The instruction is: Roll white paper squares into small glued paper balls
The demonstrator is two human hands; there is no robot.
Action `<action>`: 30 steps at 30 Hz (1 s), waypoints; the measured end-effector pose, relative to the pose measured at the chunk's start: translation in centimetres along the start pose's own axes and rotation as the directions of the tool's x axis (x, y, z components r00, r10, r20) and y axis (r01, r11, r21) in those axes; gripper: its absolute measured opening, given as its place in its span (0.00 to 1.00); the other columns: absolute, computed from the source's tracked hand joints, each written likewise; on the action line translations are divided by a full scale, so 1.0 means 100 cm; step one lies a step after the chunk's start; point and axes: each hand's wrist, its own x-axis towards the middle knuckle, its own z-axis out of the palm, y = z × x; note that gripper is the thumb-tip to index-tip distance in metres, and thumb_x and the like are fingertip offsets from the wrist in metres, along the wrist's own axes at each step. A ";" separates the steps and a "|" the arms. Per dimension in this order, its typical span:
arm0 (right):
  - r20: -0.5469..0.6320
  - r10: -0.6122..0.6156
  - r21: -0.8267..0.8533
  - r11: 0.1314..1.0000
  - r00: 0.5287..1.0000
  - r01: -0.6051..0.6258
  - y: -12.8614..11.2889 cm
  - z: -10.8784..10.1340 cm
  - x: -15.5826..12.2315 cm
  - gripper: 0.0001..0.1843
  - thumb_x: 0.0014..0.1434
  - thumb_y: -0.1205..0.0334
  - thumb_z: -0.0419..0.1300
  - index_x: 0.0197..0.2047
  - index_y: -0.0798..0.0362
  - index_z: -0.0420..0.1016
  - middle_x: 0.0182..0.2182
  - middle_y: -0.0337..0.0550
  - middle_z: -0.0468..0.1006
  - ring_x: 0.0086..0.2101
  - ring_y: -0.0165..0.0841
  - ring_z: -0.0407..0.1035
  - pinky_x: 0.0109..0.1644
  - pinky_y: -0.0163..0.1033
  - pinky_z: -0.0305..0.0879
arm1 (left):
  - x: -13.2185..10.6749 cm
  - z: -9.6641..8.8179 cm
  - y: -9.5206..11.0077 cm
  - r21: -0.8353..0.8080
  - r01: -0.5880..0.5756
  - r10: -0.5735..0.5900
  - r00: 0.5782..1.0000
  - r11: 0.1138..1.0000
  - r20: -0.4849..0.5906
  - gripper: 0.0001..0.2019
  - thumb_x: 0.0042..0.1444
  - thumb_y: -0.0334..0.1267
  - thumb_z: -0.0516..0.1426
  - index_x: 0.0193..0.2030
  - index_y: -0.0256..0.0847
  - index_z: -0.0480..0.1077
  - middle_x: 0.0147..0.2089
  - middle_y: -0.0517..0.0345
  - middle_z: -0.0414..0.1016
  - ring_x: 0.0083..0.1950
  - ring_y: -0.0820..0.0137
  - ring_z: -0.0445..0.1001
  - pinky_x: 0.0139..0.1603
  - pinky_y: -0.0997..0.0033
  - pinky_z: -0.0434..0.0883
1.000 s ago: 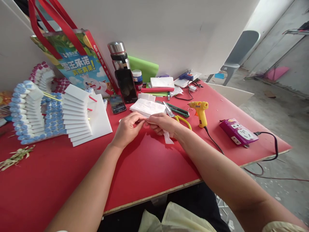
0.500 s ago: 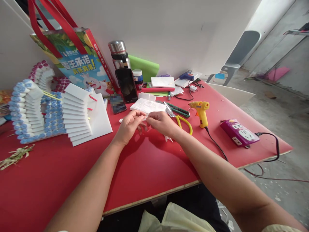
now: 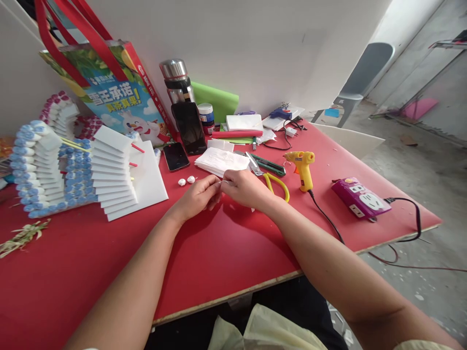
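I have the red bench (image 3: 233,253) beneath my left hand (image 3: 200,197) and right hand (image 3: 243,188). Well beyond the left hand, off to its left, stands the printed tote bag (image 3: 122,104); between that bag and the hand sits a fan of stepped white cards (image 3: 115,175). Just past both sets of fingertips lies the stack of white tissue (image 3: 221,161). To the right of my right hand I see the yellow glue gun (image 3: 303,169), and just beside that wrist, the yellow-handled scissors (image 3: 286,195). Two white wads (image 3: 181,182) rest just beyond the left hand's knuckles.

Smallest of all, the white paper scrap (image 3: 228,183) sits where my hands meet, each curled in a pinch on it, mostly hidden by the fingers. I judge the step in hand to be twisting or rolling it tight; what the lower fingers do, I can't tell. The next move calls for light, steady pressure, so the thin piece doesn't tear.
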 end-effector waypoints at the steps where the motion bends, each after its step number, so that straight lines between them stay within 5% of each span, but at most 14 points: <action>1: -0.003 0.012 0.015 1.000 1.000 -0.012 0.000 0.001 0.000 0.12 0.57 0.59 0.52 0.24 0.52 0.58 0.21 0.37 0.63 0.24 0.28 0.53 0.27 0.36 0.45 | 0.000 0.001 0.000 0.113 -0.043 0.047 0.998 0.993 -0.029 0.14 0.68 0.48 0.48 0.36 0.42 0.63 0.26 0.64 0.65 0.23 0.74 0.63 0.25 0.73 0.59; 5: 0.076 0.140 0.260 0.953 0.987 -0.155 -0.002 0.001 0.001 0.12 0.54 0.62 0.53 0.21 0.52 0.58 0.19 0.36 0.60 0.23 0.27 0.51 0.26 0.35 0.45 | 0.001 0.002 -0.002 0.607 -0.213 0.339 0.936 0.766 -0.100 0.11 0.66 0.38 0.49 0.31 0.42 0.63 0.28 0.59 0.67 0.28 0.70 0.64 0.31 0.69 0.57; 8: 0.249 0.246 0.536 0.771 0.937 -0.345 -0.007 -0.002 0.001 0.10 0.56 0.62 0.51 0.24 0.52 0.64 0.17 0.34 0.60 0.20 0.25 0.49 0.24 0.34 0.47 | 0.000 0.002 0.002 0.706 -0.238 0.435 0.894 0.668 -0.111 0.10 0.65 0.37 0.49 0.34 0.42 0.66 0.33 0.56 0.71 0.32 0.68 0.68 0.32 0.69 0.57; 10: 0.248 0.230 0.592 0.733 0.941 -0.335 -0.010 -0.003 0.001 0.10 0.56 0.62 0.52 0.25 0.53 0.66 0.18 0.34 0.62 0.20 0.25 0.51 0.24 0.33 0.48 | -0.001 0.003 0.004 0.585 -0.206 0.369 0.913 0.784 -0.173 0.11 0.66 0.41 0.49 0.35 0.42 0.68 0.32 0.56 0.73 0.31 0.69 0.70 0.31 0.70 0.60; 13: 0.098 0.115 0.495 0.856 0.988 -0.149 -0.010 -0.002 0.000 0.11 0.57 0.62 0.52 0.24 0.53 0.67 0.21 0.38 0.68 0.24 0.27 0.58 0.27 0.32 0.52 | 0.002 0.002 0.003 0.076 -0.062 0.076 0.978 0.995 -0.194 0.17 0.65 0.50 0.48 0.36 0.41 0.69 0.31 0.55 0.75 0.25 0.70 0.71 0.25 0.71 0.62; 15: 0.029 0.032 0.394 0.918 0.999 -0.040 -0.009 0.000 -0.002 0.12 0.58 0.62 0.52 0.23 0.53 0.66 0.22 0.37 0.70 0.24 0.27 0.59 0.28 0.32 0.52 | 0.005 0.000 -0.001 -0.296 0.110 -0.138 0.988 0.949 -0.076 0.22 0.63 0.55 0.45 0.33 0.40 0.69 0.29 0.50 0.76 0.21 0.68 0.71 0.17 0.71 0.56; 18: -0.018 -0.044 0.232 0.972 0.999 0.047 -0.007 0.002 -0.004 0.13 0.60 0.61 0.51 0.24 0.52 0.63 0.22 0.37 0.69 0.24 0.27 0.56 0.29 0.33 0.49 | 0.008 -0.004 -0.006 -0.543 0.318 -0.305 0.945 0.777 0.116 0.23 0.60 0.55 0.47 0.26 0.39 0.67 0.23 0.49 0.73 0.15 0.71 0.66 0.12 0.74 0.49; 24: -0.030 -0.118 -0.016 0.993 0.993 0.118 -0.004 0.004 -0.005 0.11 0.64 0.61 0.49 0.31 0.52 0.68 0.25 0.40 0.70 0.24 0.28 0.56 0.30 0.36 0.46 | 0.006 -0.004 0.001 -0.668 0.356 -0.338 0.927 0.653 0.164 0.13 0.56 0.44 0.55 0.24 0.39 0.64 0.19 0.55 0.68 0.13 0.76 0.59 0.11 0.77 0.48; 30: -0.130 -0.042 0.146 0.987 0.991 0.061 -0.003 -0.004 -0.004 0.09 0.62 0.56 0.56 0.41 0.51 0.69 0.25 0.36 0.69 0.26 0.29 0.59 0.31 0.34 0.51 | 0.003 -0.005 0.006 -0.719 0.231 -0.234 0.967 0.655 0.098 0.11 0.58 0.42 0.57 0.29 0.39 0.66 0.22 0.59 0.66 0.15 0.80 0.55 0.13 0.78 0.50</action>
